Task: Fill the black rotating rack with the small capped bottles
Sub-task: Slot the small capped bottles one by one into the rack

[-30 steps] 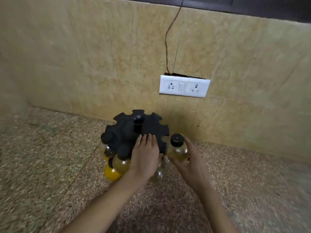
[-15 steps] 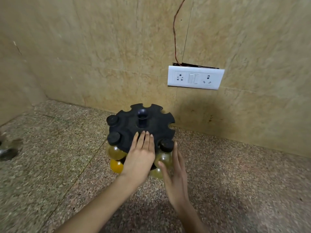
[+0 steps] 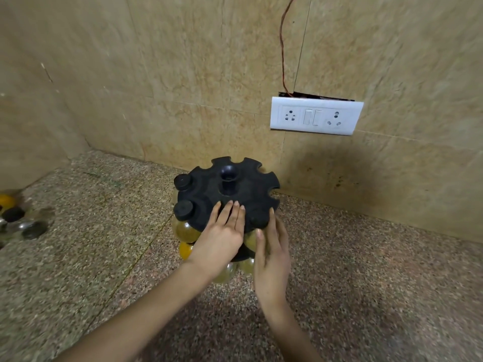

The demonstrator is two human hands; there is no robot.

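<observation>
The black rotating rack [image 3: 244, 188] stands on the speckled counter near the back wall. Its notched top disc holds black-capped bottles: two caps at the left rim [image 3: 183, 181] [image 3: 183, 209] and one at the front right [image 3: 257, 222]. Yellowish bottle bodies [image 3: 186, 230] hang below the disc, with more on a lower tier. My left hand [image 3: 220, 237] lies flat on the disc's front, fingers together and holding nothing. My right hand [image 3: 271, 254] is open beside the front right bottle, fingers straight against the rack's edge.
Several loose capped bottles [image 3: 15, 218] lie on the counter at the far left edge. A white socket and switch plate [image 3: 316, 116] is on the tiled wall behind the rack, with a thin wire rising from it. The side wall meets the counter at the left.
My right hand set the bottle it held into the front right notch and let go. The view shifted left, so the loose bottles now show at the left.
</observation>
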